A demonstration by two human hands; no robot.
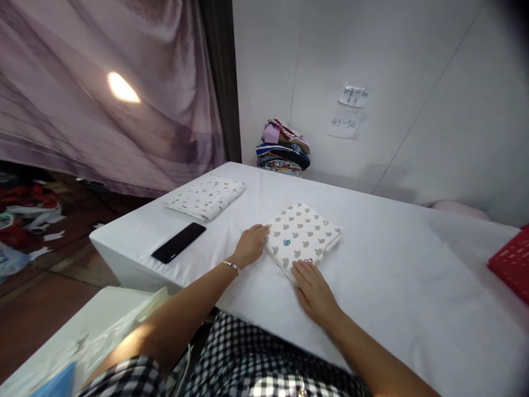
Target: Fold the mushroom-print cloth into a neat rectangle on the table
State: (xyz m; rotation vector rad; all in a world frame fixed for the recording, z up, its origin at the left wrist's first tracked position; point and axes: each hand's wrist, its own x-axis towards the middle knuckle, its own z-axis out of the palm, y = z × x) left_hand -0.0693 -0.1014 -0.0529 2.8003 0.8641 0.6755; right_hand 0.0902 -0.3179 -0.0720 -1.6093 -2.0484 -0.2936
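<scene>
A folded white cloth [303,234] with grey mouse-head prints and a few coloured ones lies flat on the white-covered table [384,275]. At its left edge rests my left hand [250,245], fingers stretched out and touching the fabric. My right hand [316,292] lies on the near corner, its fingers extended over the cloth and the thumb apart. Neither hand grips the fabric. Farther left sits another folded white cloth [206,197] with small dark prints, and a black phone [179,242] lies in front of it.
Behind the table's far edge rises a stack of folded fabrics [283,149]. A red patterned item [512,264] lies at the right edge. Beside my left arm stands a lower white surface [99,320] with plastic wrap. A mauve curtain [124,127] hangs at the left, near scraps on the floor.
</scene>
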